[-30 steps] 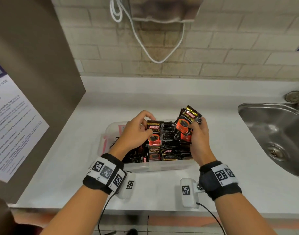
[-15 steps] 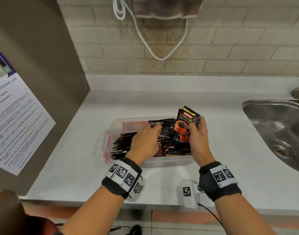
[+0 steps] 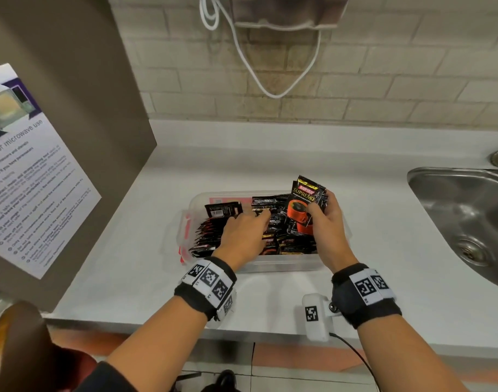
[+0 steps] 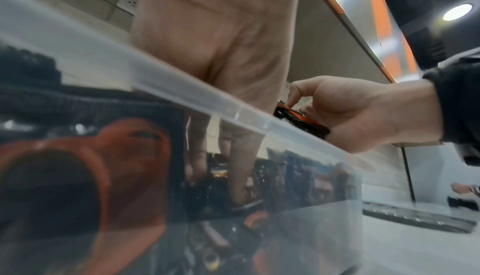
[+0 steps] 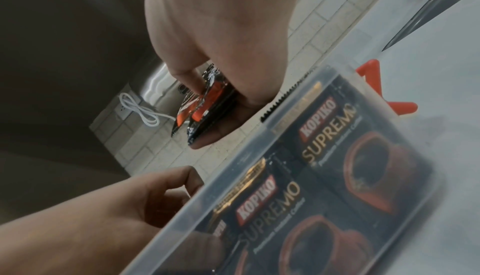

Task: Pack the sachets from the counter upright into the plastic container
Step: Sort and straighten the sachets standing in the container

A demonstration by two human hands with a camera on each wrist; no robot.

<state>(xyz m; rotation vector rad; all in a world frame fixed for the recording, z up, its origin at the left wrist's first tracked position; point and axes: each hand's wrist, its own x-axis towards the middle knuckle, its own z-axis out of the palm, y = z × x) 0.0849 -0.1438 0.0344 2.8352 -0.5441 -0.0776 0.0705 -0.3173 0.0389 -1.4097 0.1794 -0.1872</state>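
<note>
Two hands work over the plastic container (image 3: 284, 266), which sits on the tabletop (image 3: 383, 250) near its front edge, left of the sink (image 3: 465, 210). From overhead, the right hand (image 3: 325, 222) is clamped on a small stack of sachets (image 3: 304, 205) held upright above the container's right end. The left hand (image 3: 243, 236) reaches down among the packed sachets (image 3: 281, 241), fingers fairly straight, seemingly parting the rows. Those at the left end lean over, not upright.

Seen from the left wrist, that hand's fingers (image 4: 241, 172) go down behind the clear wall (image 4: 285, 176); whether they pinch anything I cannot tell. The right hand (image 4: 363, 113) shows beyond the rim.

At the right wrist, the thumb and fingers (image 5: 228, 94) pinch the stack (image 5: 205, 103), with upright sachets pressed against the near wall.

My worry: if the gap closes before the stack drops in, the new sachets could ride up or tip the leaning ones further; the glossy stack could also fan apart.

The container's floor is hidden, and I see no loose sachets on the tabletop.
</note>
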